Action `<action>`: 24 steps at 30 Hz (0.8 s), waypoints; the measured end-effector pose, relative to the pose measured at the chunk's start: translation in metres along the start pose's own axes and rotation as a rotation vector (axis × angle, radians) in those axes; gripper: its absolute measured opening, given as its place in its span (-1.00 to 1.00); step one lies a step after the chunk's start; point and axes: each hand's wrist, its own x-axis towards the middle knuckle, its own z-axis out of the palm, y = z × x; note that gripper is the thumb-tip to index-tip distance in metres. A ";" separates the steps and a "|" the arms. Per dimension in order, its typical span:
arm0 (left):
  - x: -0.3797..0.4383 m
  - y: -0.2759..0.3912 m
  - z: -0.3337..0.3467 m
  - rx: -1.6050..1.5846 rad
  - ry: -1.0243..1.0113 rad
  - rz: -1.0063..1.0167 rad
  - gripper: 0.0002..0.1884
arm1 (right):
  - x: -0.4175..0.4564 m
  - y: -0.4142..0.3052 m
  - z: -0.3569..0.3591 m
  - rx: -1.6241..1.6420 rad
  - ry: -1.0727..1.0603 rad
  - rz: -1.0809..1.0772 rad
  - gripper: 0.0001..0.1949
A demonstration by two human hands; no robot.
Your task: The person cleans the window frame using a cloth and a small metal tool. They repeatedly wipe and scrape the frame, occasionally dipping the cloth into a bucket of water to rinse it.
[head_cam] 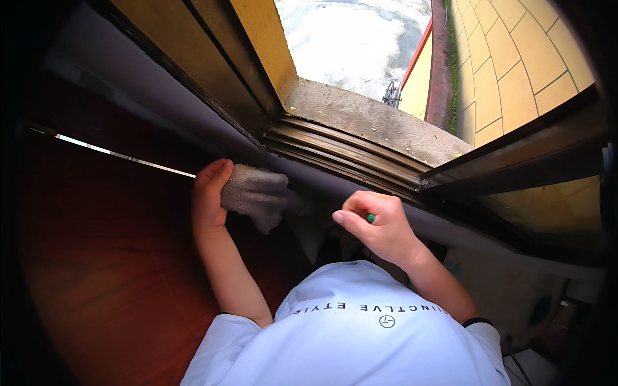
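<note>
A grey-brown cloth (256, 193) hangs bunched from my left hand (211, 193), over the inner side of the window wall. My right hand (379, 222) is curled around a small green-ended object (371, 218), most of it hidden in the fingers; what it is I cannot tell. That hand is just on the room side of the metal window track (347, 152). Beyond the track lies the rough concrete outer sill (357, 116), with bits of debris on it.
A dark-framed window sash (512, 140) stands at the right, and more frame (231, 62) rises at the left. A reddish-brown wooden surface (120, 251) fills the left side. Outside are a yellow tiled wall (516, 62) and ground far below.
</note>
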 end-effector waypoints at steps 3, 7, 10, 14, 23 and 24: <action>-0.017 0.012 0.016 -0.120 -0.271 0.024 -0.75 | 0.012 0.014 0.013 -0.152 -0.171 0.212 -0.66; -0.031 0.010 0.045 -0.367 -0.461 -0.017 -0.78 | 0.027 0.030 0.025 -0.116 -0.241 0.290 -0.50; -0.034 0.000 0.055 -0.348 -0.439 -0.099 -0.83 | 0.027 0.048 0.043 0.273 -0.042 0.160 -0.71; -0.021 -0.058 0.023 -0.220 -0.522 -0.304 -0.79 | 0.023 0.010 0.047 0.006 0.106 -0.221 -0.87; -0.041 -0.091 0.048 -0.308 -0.556 -0.371 -0.76 | 0.015 -0.027 0.056 -0.153 0.008 -0.378 -0.89; -0.043 -0.089 0.048 -0.309 -0.549 -0.371 -0.75 | 0.016 -0.028 0.055 -0.156 -0.066 -0.397 -0.89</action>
